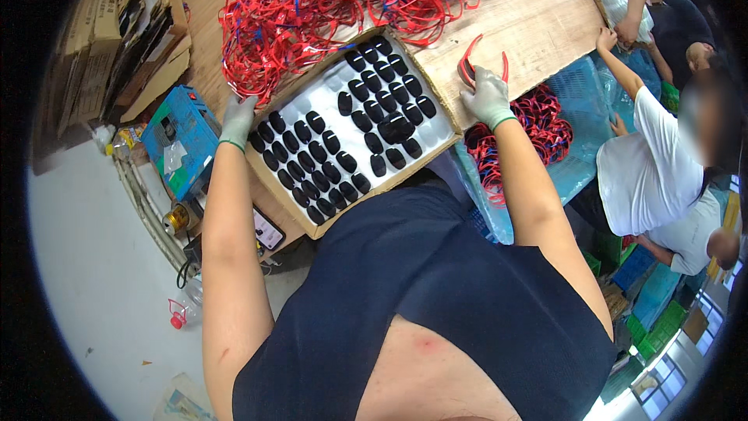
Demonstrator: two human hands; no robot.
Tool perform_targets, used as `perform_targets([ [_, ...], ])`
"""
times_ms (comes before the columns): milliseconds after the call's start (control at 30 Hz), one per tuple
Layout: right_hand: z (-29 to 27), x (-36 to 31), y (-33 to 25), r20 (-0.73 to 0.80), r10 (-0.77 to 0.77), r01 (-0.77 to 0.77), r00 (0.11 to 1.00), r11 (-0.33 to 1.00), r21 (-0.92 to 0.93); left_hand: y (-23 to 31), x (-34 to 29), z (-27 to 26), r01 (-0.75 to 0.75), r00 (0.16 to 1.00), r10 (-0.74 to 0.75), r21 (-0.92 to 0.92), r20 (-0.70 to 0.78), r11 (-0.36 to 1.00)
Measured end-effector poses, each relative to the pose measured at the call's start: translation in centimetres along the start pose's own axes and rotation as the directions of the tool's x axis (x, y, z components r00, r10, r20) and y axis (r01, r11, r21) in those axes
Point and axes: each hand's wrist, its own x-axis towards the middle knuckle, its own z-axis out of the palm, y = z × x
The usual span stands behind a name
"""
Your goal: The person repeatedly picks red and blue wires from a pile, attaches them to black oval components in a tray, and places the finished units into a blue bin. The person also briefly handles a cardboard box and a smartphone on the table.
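Note:
A shallow cardboard box lies tilted before me, lined with white and holding rows of dark oval lenses. Beyond it spreads a tangled heap of red glasses frames with blue bits among them. At the heap's lower left, beside the box's left corner, my left hand in a pale glove is closed on a red frame; its fingertips are partly hidden. To the right of the box, over the wooden tabletop, my gloved right hand grips a red glasses frame with its arms pointing away.
A blue-lined crate with more red frames stands at the right. On the left are a blue machine, stacked cardboard, a can and a phone. Other people sit at the right.

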Motion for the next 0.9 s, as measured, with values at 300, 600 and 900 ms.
perform_targets([
  [300, -1.1, 0.3, -0.5, 0.040, 0.035, -0.027, 0.999, 0.981, -0.194, 5.4, -5.7, 1.4, 0.072, 0.964, 0.067, 0.495, -0.258, 0.866],
  [600, -4.0, 0.4, 0.2, -0.067, -0.103, 0.095, 0.992, 0.989, -0.116, 5.3, -7.3, 1.9, -0.161, 0.946, 0.301, 0.627, -0.124, 0.763],
  [900, 2.8, 0.7, 0.4, -0.006, -0.121, 0.121, 0.993, 0.993, 0.007, 9.7, -9.5, -0.9, -0.242, 0.864, 0.444, 0.576, -0.239, 0.781],
])
